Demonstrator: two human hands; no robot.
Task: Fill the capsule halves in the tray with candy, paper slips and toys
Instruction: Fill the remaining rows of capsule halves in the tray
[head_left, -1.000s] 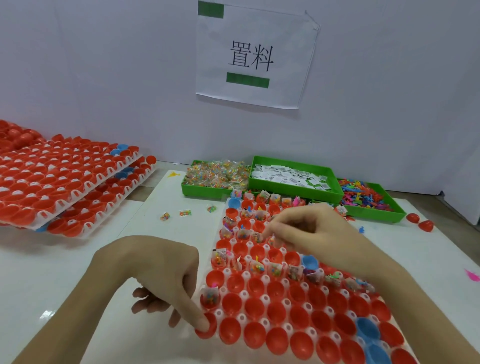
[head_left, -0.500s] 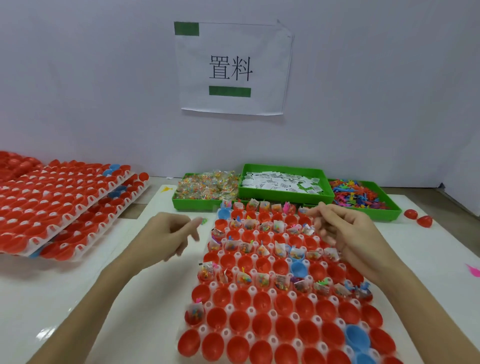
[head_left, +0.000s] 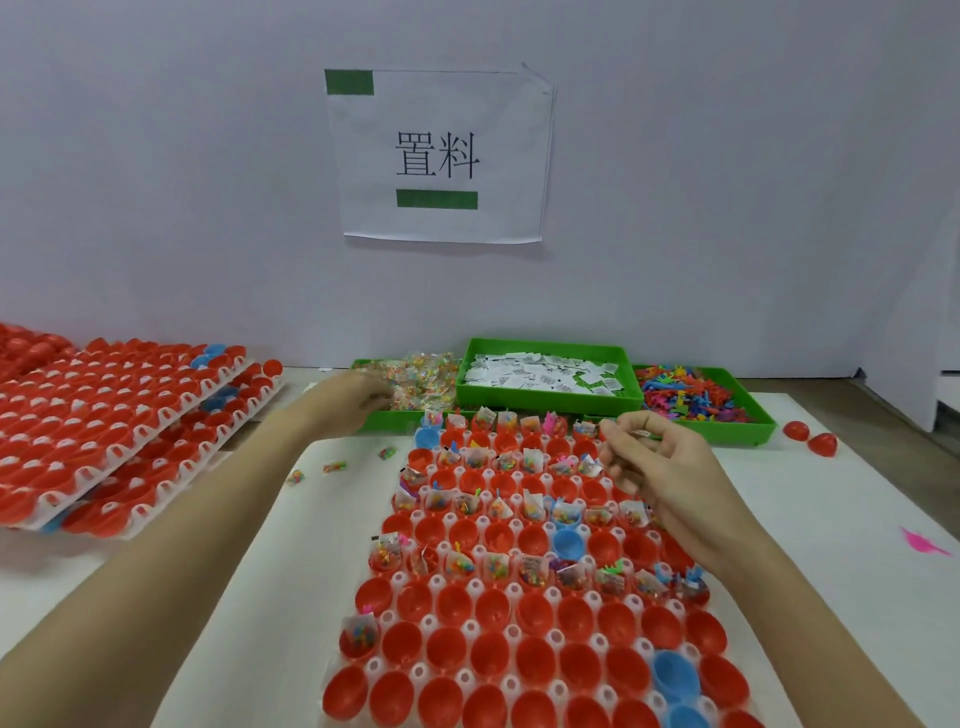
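The tray (head_left: 511, 636) of red and blue capsule halves (head_left: 496, 657) is laid on the white worktop (head_left: 249, 597), its long axis running from the person towards the wall. The cups face upwards; several rows are seen filled, the nearest rows mostly bare. The left hand (head_left: 358, 397) is stretched to the green bin of candy (head_left: 423, 382), its fingers blurred at the packets, so its grip cannot be told. The right hand (head_left: 657, 467) is held above the tray's far right part, its fingers curled, and something small is pinched at the fingertips (head_left: 613, 434). Paper slips (head_left: 540, 374) and toys (head_left: 685, 395) are kept in adjoining green bins.
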